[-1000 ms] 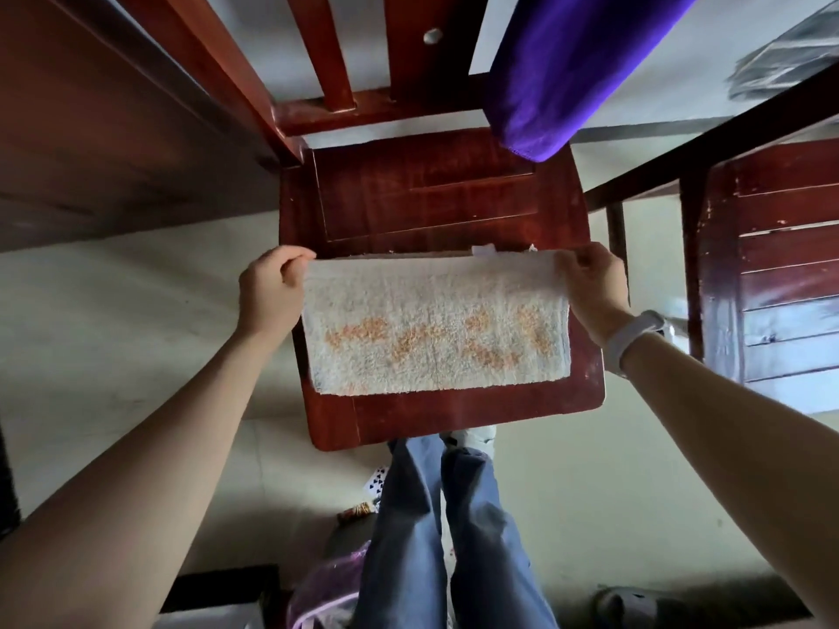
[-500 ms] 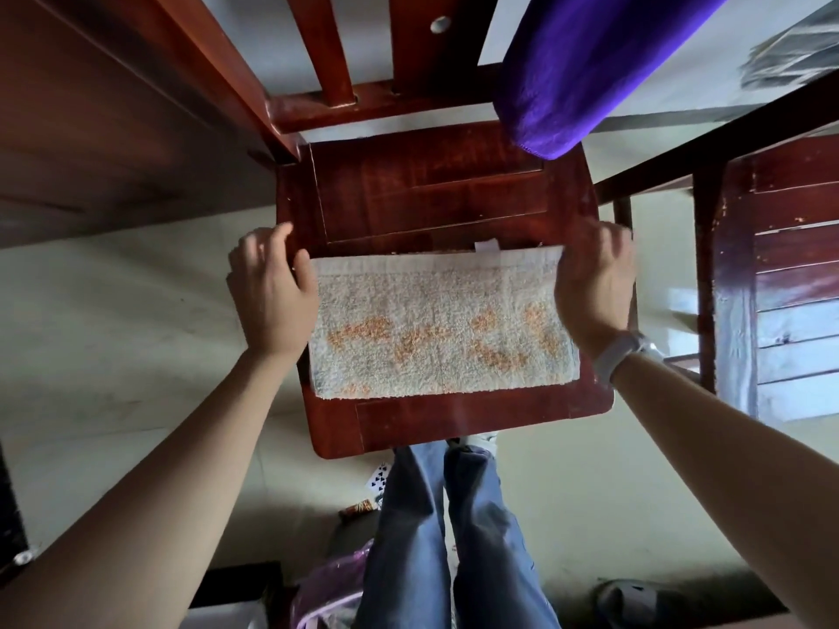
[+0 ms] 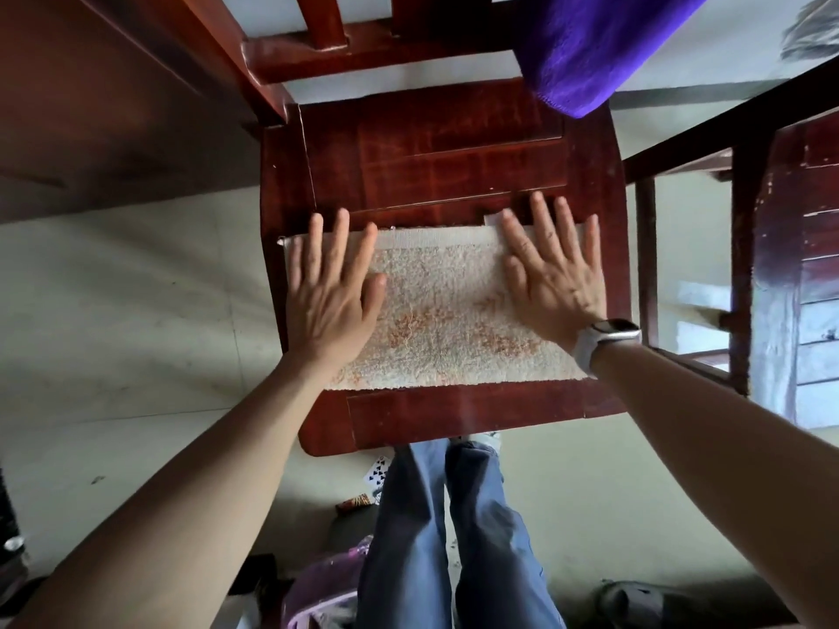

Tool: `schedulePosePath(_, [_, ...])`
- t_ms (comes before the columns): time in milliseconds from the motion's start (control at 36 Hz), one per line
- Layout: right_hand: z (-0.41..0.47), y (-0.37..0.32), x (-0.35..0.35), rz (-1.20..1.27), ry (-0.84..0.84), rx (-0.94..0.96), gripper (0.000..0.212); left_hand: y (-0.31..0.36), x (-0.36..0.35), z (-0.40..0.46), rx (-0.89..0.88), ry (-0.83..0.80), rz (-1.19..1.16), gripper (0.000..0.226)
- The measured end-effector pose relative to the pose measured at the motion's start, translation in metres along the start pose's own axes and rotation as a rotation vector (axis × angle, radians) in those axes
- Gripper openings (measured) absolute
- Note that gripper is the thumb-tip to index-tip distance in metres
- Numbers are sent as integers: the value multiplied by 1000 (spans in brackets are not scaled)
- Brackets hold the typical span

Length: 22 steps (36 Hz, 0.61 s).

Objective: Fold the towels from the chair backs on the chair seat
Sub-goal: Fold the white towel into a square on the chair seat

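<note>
Change vs. earlier frames: both hands have let go of the towel's far corners, which they pinched 1 s ago, and now lie flat on top of it. Towel itself hasn't shifted; same folded strip on the seat.

Left hand (image 3: 329,292): palm down on left end of the white towel (image 3: 442,311), fingers (image 3: 341,233) straight and spread apart, tips reaching just past the far hem onto bare wood. Thumb points right, along the pile.

Right hand (image 3: 556,279): palm down on right end, fingers straight, spread apart, tips also past the far edge. Wrist carries a watch (image 3: 606,335) w/ white strap.

Towel location: folded flat across near half of the chair seat (image 3: 436,147), long side running left-right, orange pattern facing up, small tag at far edge beside right forefinger.

Purple towel (image 3: 590,43) hangs over the chair back at far right, lower end above the seat's far right corner.
</note>
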State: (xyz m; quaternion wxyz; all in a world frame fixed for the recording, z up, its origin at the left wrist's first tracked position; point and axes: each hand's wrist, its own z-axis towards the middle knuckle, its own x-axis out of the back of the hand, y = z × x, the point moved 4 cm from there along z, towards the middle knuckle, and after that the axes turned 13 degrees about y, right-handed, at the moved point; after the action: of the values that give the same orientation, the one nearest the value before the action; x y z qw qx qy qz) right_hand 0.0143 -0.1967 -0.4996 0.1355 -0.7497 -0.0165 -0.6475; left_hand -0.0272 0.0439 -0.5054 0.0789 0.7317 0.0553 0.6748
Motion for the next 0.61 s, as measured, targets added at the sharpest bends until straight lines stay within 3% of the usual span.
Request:
schedulePosePath(194, [-19,50,32,245,186,-408,50,15,13,-6,67,4,3,59])
schedulePosePath(306, [-48,52,32,363,156,-592,24,46,13,-28,-29,-16,-23,58])
schedulePosePath(417, [-63,50,17,431,111,-747,25,60,2,-47,-69,-56,8,55])
schedulePosePath(611, [-53,41,14,220,-3,-784,32,51,-9,-49,-43,-101,60,57])
